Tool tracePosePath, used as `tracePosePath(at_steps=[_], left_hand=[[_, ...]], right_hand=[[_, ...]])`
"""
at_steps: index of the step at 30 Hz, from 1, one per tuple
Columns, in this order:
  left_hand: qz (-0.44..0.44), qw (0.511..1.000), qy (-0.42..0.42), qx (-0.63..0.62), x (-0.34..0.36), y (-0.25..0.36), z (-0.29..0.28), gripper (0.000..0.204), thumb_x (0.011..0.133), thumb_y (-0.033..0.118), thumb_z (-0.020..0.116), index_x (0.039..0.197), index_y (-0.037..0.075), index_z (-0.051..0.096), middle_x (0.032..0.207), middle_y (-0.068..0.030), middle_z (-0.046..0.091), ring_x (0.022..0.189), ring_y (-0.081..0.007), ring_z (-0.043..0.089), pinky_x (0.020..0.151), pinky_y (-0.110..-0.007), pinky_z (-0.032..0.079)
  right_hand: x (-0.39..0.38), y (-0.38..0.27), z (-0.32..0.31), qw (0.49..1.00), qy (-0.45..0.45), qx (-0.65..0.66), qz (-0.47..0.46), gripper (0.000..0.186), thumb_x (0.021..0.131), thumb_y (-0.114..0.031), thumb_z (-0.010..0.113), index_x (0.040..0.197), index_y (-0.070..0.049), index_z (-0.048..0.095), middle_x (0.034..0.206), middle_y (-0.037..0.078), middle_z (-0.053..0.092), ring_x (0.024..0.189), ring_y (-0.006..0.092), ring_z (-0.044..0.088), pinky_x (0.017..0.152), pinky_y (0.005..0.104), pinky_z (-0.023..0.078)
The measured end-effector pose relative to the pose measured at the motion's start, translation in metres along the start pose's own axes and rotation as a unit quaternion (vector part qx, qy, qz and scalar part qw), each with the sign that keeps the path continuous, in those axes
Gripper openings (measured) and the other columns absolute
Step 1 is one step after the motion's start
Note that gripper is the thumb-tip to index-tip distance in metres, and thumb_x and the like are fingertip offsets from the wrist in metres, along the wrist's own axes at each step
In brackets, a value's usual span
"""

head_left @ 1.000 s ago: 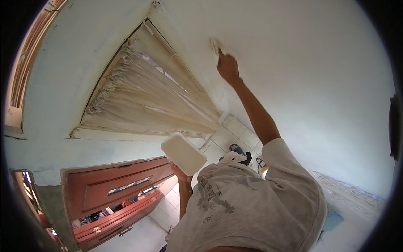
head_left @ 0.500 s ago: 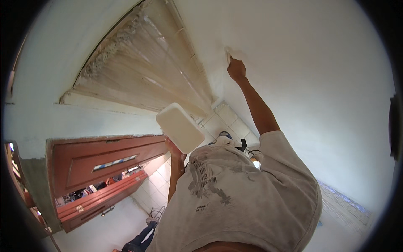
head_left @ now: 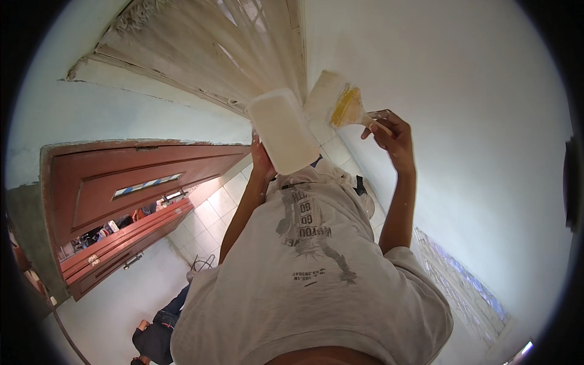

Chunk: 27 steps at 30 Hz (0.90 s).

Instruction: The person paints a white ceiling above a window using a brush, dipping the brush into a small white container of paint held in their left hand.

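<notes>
In front of my chest, my left hand (head_left: 262, 159) holds a white rectangular tub (head_left: 285, 132) with rounded corners, gripping it by its left side. Its pale surface looks smooth; I cannot tell how full it is. To the right, my right hand (head_left: 396, 139) pinches the handle of a wide paintbrush (head_left: 348, 106). Yellowish streaks mark the brush's middle, and its pale bristles point up and left. The brush is just right of the tub and apart from it, off the white wall (head_left: 468, 128).
A dusty translucent sheet (head_left: 201, 58) covers an opening at the upper left. Below it is a reddish-brown door (head_left: 91, 188). Another person in dark clothes (head_left: 159, 331) is at the lower left. Pale floor tiles (head_left: 213, 213) show below, and a patterned window (head_left: 462, 286) at the lower right.
My right hand has come away from the wall, moving down and right with the brush, which now shows fully beside the tub. In my left hand, the tub has moved up and right.
</notes>
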<state>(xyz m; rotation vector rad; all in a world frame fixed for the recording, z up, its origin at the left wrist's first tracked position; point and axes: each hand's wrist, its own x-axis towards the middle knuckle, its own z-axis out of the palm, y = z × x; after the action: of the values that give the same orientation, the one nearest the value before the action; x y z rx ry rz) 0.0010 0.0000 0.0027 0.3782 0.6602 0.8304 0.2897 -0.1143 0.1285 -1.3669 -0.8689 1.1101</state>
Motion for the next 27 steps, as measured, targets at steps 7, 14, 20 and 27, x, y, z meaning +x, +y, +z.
tracePosePath(at_steps=[7, 14, 20, 27], left_hand=[[-0.144, 0.982, -0.111, -0.053, 0.022, -0.022, 0.026, 0.068, 0.1, 0.059, 0.035, 0.148, 0.01, 0.038, 0.139, -0.0141, 0.054, 0.123, -0.0314, 0.058, 0.099, -0.049, 0.052], [-0.143, 0.976, -0.162, 0.035, 0.014, -0.039, 0.05, 0.07, 0.101, 0.06, 0.03, 0.149, 0.009, 0.036, 0.142, -0.0137, 0.051, 0.126, -0.0292, 0.055, 0.104, -0.048, 0.049], [-0.144, 0.969, -0.2, 0.008, 0.003, -0.036, 0.051, 0.071, 0.101, 0.061, 0.031, 0.149, 0.009, 0.035, 0.144, -0.0143, 0.049, 0.129, -0.0298, 0.052, 0.107, -0.048, 0.046], [-0.139, 0.968, -0.207, 0.034, -0.007, -0.036, 0.052, 0.073, 0.1, 0.063, 0.03, 0.149, 0.009, 0.034, 0.144, -0.0154, 0.048, 0.13, -0.0319, 0.051, 0.108, -0.049, 0.045]], right_hand=[[-0.026, -0.071, 0.027, 0.961, -0.044, -0.272, 0.002, 0.03, 0.086, -0.006, 0.069, 0.115, -0.003, 0.068, 0.068, 0.011, 0.068, 0.062, 0.0134, 0.065, 0.063, 0.0287, 0.051], [-0.023, -0.047, 0.057, 0.882, -0.027, -0.468, 0.047, 0.033, 0.077, -0.012, 0.066, 0.109, -0.003, 0.072, 0.079, 0.021, 0.071, 0.072, 0.0349, 0.069, 0.077, 0.0406, 0.056], [-0.042, -0.077, 0.057, 0.893, -0.02, -0.439, 0.1, 0.032, 0.079, -0.012, 0.065, 0.108, -0.005, 0.073, 0.084, 0.019, 0.072, 0.077, 0.0363, 0.069, 0.08, 0.0422, 0.056], [-0.048, -0.043, 0.078, 0.85, -0.022, -0.524, 0.051, 0.029, 0.079, -0.012, 0.064, 0.107, -0.005, 0.073, 0.08, 0.019, 0.071, 0.076, 0.0363, 0.069, 0.078, 0.0424, 0.056]])
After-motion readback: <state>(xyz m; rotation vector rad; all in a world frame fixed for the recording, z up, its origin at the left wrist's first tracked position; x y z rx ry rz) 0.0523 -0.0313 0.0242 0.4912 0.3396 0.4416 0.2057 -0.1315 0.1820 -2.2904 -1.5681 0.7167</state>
